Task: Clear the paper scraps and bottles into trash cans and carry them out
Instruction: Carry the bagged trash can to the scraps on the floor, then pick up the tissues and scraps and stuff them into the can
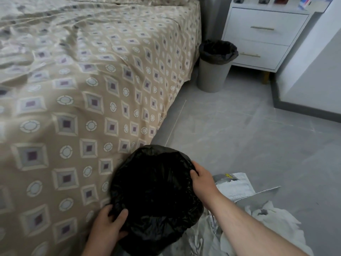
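1. Seen from above, low in the view, a person's two bare hands hold a round trash can (pixel 155 191) lined with a crinkled black plastic bag.
2. The left grip (pixel 108 226) is closed on the near-left rim. The thumb lies on top of the black liner and the fingers curl round its edge.
3. The right grip (pixel 202 179) is closed on the far-right rim, fingers curled over the liner's edge. The bare forearm runs down to the lower right corner.
4. Between the two grips the bag's mouth is dark, and I cannot tell what is inside.
5. Left of the left grip, close beside the can, is a bed (pixel 83 98) with a beige cover patterned in squares and circles.
6. Just right of the right grip, crumpled white and silver-grey paper and plastic scraps (pixel 234 189) lie on the grey tiled floor (pixel 239 135).
7. Well beyond the right grip, a second trash can (pixel 214 74), grey and round with a black liner, stands on the floor. It sits between the bed's corner and a white two-drawer nightstand (pixel 265 34) with gold handles.
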`<action>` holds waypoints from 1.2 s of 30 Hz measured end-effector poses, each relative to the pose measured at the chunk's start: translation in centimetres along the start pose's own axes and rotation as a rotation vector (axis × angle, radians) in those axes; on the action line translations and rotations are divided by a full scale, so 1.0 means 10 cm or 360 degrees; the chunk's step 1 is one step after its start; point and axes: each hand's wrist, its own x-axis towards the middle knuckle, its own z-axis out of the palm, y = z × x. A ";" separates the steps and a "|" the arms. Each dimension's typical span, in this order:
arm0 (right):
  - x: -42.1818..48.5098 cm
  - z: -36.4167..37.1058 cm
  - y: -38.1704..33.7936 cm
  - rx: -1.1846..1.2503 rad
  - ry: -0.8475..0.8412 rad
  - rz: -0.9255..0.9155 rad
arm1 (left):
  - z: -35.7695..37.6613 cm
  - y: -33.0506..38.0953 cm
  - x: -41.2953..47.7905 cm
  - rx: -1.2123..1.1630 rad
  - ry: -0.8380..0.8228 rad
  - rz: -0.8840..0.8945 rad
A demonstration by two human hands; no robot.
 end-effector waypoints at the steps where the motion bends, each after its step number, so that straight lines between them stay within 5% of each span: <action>1: -0.04 -0.02 -0.03 -0.0051 -0.0013 0.0023 | -0.04 0.02 -0.05 0.0108 -0.0025 0.0032; 5: -0.33 -0.22 -0.27 -0.0307 -0.0059 -0.0054 | -0.16 0.27 -0.59 0.0744 -0.0150 0.0432; 8: -0.67 -0.51 -0.48 -0.0607 -0.0065 -0.0221 | -0.28 0.56 -1.07 0.1319 -0.0140 0.1147; 11: -1.08 -0.95 -0.71 -0.0901 -0.0063 -0.0329 | -0.29 0.90 -1.41 0.1473 -0.0320 0.1604; 18: -2.25 -2.06 -0.71 -0.1020 0.0155 -0.0333 | 0.51 1.17 -2.16 0.1667 -0.0826 0.2126; 25: -2.76 -2.54 0.39 -0.1049 0.0132 0.0059 | 1.57 0.16 -2.01 0.2269 -0.1345 0.1545; 31: -2.54 -2.55 0.95 -0.1332 -0.0188 0.0254 | 1.65 -0.72 -1.57 0.2046 -0.1128 0.0965; 36: -2.36 -2.39 1.21 -0.1393 -0.0282 0.0205 | 1.45 -1.16 -1.05 0.2055 -0.0847 0.0832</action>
